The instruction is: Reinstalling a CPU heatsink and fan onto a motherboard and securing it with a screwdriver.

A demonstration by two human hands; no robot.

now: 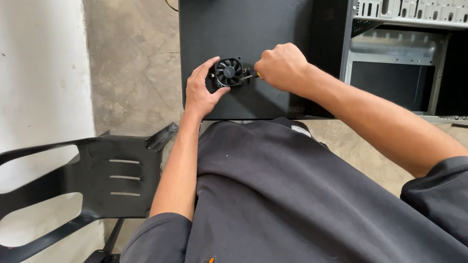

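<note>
Steadying the fan (229,72) on the black desk (246,21), the left hand (201,91) grips its edge; the right hand (280,67) is clenched on a screwdriver (249,77) at its side; best to keep the tool square and the fan flat.

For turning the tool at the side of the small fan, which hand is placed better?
The right hand. It already closes around the tool's handle, its tip meeting the fan at the right edge. The left hand cups the fan's left side, steadying it on the black panel.
</note>
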